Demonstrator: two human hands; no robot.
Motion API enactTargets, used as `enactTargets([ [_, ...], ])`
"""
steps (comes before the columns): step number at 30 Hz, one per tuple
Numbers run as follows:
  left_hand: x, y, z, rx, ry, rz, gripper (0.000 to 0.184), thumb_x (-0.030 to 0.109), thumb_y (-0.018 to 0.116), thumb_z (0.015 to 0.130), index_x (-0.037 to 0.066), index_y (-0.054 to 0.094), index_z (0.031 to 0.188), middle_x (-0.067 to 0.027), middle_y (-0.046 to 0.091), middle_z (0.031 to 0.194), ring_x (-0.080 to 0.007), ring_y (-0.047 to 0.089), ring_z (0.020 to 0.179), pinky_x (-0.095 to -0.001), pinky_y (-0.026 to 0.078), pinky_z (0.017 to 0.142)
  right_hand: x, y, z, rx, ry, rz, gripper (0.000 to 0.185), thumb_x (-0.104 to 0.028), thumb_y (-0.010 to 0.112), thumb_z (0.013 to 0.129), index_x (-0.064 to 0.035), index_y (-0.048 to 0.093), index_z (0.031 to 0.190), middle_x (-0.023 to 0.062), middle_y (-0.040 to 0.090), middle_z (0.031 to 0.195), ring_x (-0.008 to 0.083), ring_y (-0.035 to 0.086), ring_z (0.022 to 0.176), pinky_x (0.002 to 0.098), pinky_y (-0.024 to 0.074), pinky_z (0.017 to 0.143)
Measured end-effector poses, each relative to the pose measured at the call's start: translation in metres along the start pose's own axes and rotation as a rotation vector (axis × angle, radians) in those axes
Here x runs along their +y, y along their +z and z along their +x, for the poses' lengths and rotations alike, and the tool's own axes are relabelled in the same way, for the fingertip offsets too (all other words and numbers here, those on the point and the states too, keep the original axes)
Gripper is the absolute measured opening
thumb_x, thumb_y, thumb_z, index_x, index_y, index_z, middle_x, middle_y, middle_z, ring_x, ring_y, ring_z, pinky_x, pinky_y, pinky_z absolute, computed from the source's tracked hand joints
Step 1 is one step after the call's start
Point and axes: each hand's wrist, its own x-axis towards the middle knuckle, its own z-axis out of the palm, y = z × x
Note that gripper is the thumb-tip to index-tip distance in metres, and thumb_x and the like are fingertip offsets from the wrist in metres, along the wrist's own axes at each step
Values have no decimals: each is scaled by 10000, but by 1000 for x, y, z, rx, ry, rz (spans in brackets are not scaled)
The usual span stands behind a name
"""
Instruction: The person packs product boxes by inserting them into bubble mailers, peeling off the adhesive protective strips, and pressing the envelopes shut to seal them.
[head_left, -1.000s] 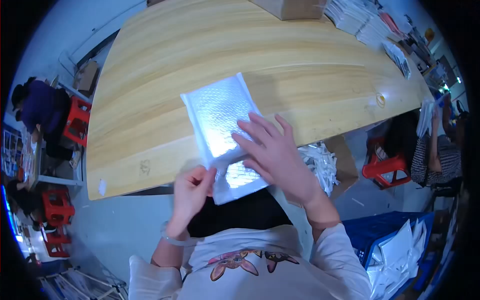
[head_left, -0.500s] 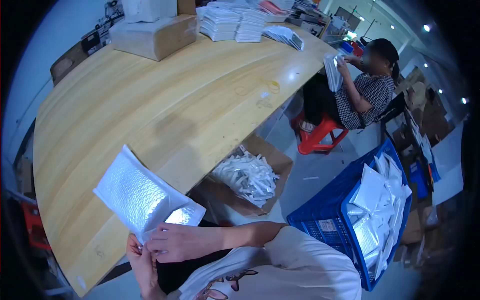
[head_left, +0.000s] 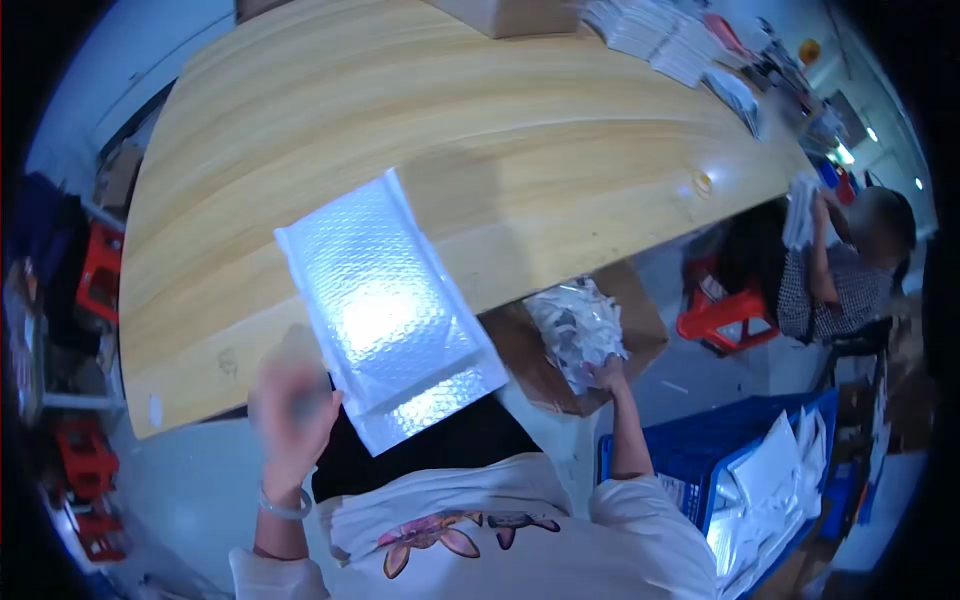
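Note:
A silvery bubble mailer [head_left: 380,295] lies on the wooden table [head_left: 300,110], its lower end with the flap reaching past the front edge over my lap. My left hand [head_left: 292,405] is beside the mailer's lower left corner, smeared by motion, so its fingers are hard to read. Off to the right, my right hand [head_left: 608,375] is at the cardboard box [head_left: 645,320] below the table edge, its fingertips against the white strips [head_left: 578,325] heaped inside. Whether those fingers pinch a strip is too small to tell.
A blue crate [head_left: 690,440] of silvery mailers stands at the lower right. On the right a person [head_left: 845,270] sits by a red stool [head_left: 728,318], holding mailers. Stacked mailers [head_left: 655,40] and a carton [head_left: 520,15] are at the table's back.
My right hand has left the mailer and moved right to the box of strips. My left hand has come off the mailer's corner. The view has swung right and back.

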Motion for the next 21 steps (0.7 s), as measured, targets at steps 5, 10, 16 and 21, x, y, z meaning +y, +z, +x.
enactTargets([
  [5,0,-5,11,-274,466,376,303,-65,706,752,64,648,1020,-60,677,1042,-216,592,987,-339,523,849,-195,6,-139,-513,-410,91,266,-107,639,872,-24,625,1124,144,662,1036,212,619,887,294,490,807],
  [10,-13,-2,5,-353,592,491,241,-41,718,762,55,680,980,-59,693,1089,-230,608,1051,-364,535,913,-349,17,-279,-972,-1355,862,119,-88,627,872,-56,633,986,137,670,1000,169,618,769,277,506,709],
  [16,-40,-8,-8,-260,568,468,158,-8,724,782,45,698,929,-59,699,1124,-232,624,1069,-374,541,944,-370,36,-309,-1202,-1499,1008,145,-61,615,888,-66,600,1033,111,648,980,183,625,744,280,528,705],
  [21,-36,-13,9,-377,601,331,146,-17,713,789,45,693,920,-61,703,1085,-242,636,1043,-382,552,933,-368,26,-301,-1284,-1625,1097,176,-38,605,902,-74,573,1072,89,630,964,194,630,724,284,546,702],
])
